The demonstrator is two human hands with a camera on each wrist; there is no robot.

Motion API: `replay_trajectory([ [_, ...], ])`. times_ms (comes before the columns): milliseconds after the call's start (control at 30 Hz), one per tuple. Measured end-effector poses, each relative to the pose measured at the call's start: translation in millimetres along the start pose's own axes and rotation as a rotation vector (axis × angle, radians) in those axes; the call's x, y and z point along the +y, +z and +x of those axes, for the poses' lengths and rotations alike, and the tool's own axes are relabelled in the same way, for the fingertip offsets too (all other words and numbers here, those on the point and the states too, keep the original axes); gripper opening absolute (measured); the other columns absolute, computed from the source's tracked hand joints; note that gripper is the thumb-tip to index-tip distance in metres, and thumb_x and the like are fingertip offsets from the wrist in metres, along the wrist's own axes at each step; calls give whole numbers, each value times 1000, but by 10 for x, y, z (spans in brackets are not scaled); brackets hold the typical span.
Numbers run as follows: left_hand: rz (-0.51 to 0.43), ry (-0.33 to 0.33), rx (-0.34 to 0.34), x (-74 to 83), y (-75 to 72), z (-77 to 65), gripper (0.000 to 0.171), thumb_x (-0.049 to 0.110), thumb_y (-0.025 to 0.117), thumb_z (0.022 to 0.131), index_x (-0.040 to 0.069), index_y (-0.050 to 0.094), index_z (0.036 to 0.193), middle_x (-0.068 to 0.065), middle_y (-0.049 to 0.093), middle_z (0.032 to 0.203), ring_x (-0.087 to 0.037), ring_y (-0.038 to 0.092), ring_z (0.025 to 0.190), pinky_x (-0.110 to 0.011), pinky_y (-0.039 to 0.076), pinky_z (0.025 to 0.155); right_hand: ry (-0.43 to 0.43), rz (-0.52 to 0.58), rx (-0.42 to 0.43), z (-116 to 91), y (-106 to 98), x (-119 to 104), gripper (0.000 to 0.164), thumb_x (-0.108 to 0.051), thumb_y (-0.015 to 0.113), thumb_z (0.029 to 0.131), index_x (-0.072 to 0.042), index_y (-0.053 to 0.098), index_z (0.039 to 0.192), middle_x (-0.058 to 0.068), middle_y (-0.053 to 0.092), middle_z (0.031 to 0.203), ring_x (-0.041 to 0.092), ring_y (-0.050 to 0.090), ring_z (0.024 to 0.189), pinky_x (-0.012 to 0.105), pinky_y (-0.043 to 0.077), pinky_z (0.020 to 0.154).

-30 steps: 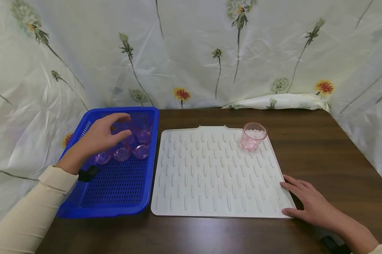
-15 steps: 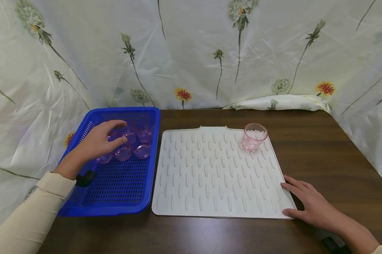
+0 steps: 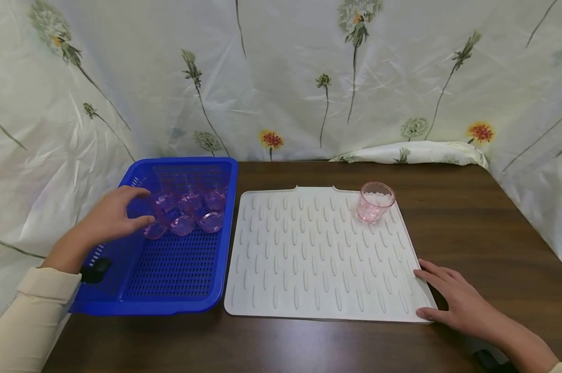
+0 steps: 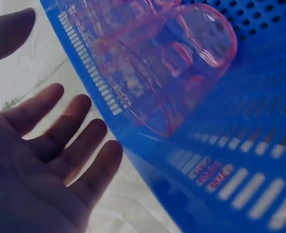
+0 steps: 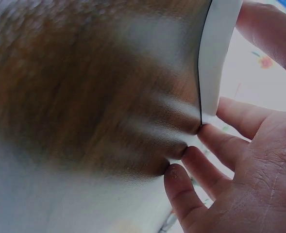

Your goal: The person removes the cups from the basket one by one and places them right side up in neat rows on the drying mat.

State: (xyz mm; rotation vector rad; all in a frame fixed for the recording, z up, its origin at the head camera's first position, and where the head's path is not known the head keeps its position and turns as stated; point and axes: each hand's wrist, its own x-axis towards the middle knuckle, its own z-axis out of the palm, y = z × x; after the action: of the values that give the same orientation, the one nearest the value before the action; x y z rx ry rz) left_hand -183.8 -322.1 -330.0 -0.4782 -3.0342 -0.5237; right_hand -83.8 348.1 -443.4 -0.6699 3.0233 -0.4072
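Observation:
My left hand point(image 3: 115, 215) hovers at the left side of a blue plastic basket point(image 3: 171, 308), fingers spread and holding nothing. Several clear pink glasses point(image 3: 183, 224) sit grouped in the back half of the basket. In the left wrist view, one pink glass point(image 4: 196, 63) is close to the fingertips but apart from them. A single pink glass point(image 3: 375, 204) stands upright at the back right corner of a white ribbed mat point(image 3: 309, 259). My right hand point(image 3: 463, 300) rests at the mat's right edge, its fingers touching the edge and the table.
Basket and mat lie side by side on a dark brown wooden table point(image 3: 472, 217). Behind and at both sides hangs a pale flowered cloth point(image 3: 281, 77), with a rolled fold point(image 3: 416, 153) lying along the table's back edge.
My left hand has moved left and slightly down, away from over the glasses toward the basket's left rim, still without anything in it. The right hand has stayed put.

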Motion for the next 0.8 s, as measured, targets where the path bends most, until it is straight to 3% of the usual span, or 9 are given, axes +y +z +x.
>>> replay_trajectory([
  [267,-16,-109,-159,-114,36,-25,79,25,77,84,-16,39,140,-43,45,137,-59,45,124,-69,38,103,15,2,-8,-1,-9,-3,82,-41,87,70,-2,55,134,24,47,144,44,46,119,60,44,86],
  [500,72,-74,-123,-131,101,-6,79,19,80,76,-17,43,135,-44,47,133,-59,44,124,-67,37,105,6,1,5,-8,12,-3,81,-42,87,69,-3,56,133,24,48,143,44,47,118,59,45,85],
  [800,196,-15,-118,-162,129,16,70,9,74,74,-19,44,131,-44,51,128,-60,47,119,-67,37,103,8,12,2,0,14,24,81,-43,86,71,-4,55,135,22,46,146,43,45,122,59,42,88],
])
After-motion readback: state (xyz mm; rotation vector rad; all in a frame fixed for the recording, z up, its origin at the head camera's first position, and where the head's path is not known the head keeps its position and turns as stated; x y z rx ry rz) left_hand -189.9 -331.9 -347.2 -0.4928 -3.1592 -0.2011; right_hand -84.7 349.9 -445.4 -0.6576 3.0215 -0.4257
